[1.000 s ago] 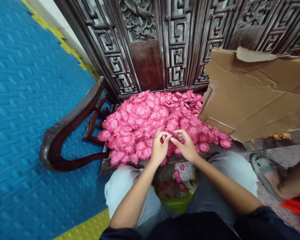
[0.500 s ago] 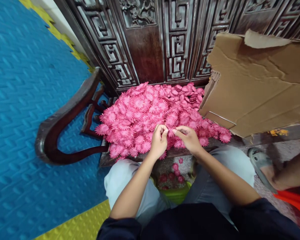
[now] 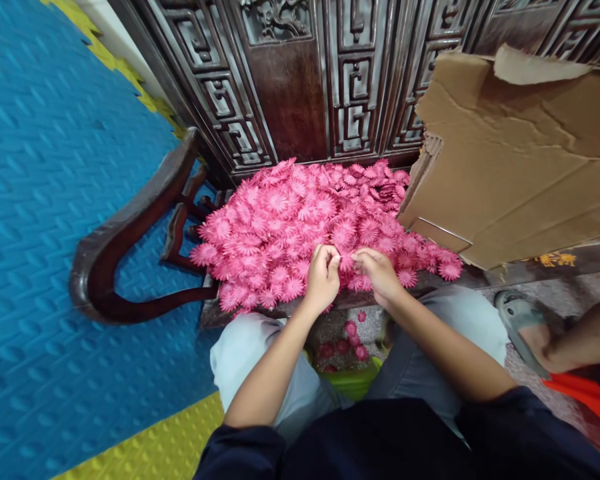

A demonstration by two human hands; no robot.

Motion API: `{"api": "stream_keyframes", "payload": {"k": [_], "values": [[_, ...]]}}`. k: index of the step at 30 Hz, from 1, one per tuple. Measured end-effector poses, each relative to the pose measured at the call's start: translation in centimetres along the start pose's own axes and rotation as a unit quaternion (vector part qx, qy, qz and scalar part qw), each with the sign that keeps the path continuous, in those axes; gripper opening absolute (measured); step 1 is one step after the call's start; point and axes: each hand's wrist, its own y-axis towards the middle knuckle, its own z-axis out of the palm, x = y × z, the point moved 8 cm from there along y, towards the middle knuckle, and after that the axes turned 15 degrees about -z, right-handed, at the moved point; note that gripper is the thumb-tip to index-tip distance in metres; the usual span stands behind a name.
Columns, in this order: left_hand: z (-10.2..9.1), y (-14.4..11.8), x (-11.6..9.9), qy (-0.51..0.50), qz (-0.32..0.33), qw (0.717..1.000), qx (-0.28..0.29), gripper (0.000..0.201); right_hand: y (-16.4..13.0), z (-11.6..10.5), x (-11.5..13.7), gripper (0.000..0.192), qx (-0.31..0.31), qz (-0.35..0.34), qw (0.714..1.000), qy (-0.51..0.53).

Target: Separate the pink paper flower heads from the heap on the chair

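Observation:
My left hand (image 3: 323, 277) and my right hand (image 3: 377, 272) are held close together in front of a pile of pink artificial flowers (image 3: 280, 230). The fingertips of both hands are pinched on a small pink flower piece (image 3: 347, 259) stretched between them. It blends into the pile behind, so its exact shape is hard to make out. The pile covers the left part of a dark wooden bench (image 3: 210, 313), with many-pointed flowers heaped over one another.
A large cardboard box (image 3: 520, 160) stands on the bench at right. The curved armrest (image 3: 95, 267) rises at left. Between my knees are a green container (image 3: 353, 381) and fallen pink flowers (image 3: 354, 340). Another person's sandalled foot (image 3: 527, 333) is at right.
My right hand has turned slightly, its fingers curling more, and the gap between the fingertips has shifted a little right. The view has tilted slightly; the pile looks the same.

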Motion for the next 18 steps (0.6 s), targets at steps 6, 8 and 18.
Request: {"api": "stream_keyframes", "payload": {"k": [6,8,18], "values": [[0.9,-0.3,-0.1,0.114,0.034,0.993,0.006,0.011,-0.5,0.0,-1.7,0.013,0.056,0.147,0.985,0.077],[0.7,-0.2,-0.2,0.125,0.041,0.991,-0.005,0.011,-0.5,0.1,-1.5,0.014,0.077,0.143,0.985,0.064],[-0.1,-0.6,-0.3,0.116,0.039,0.991,-0.045,0.008,-0.5,0.5,-1.7,0.017,0.07,0.097,0.992,0.035]]}}
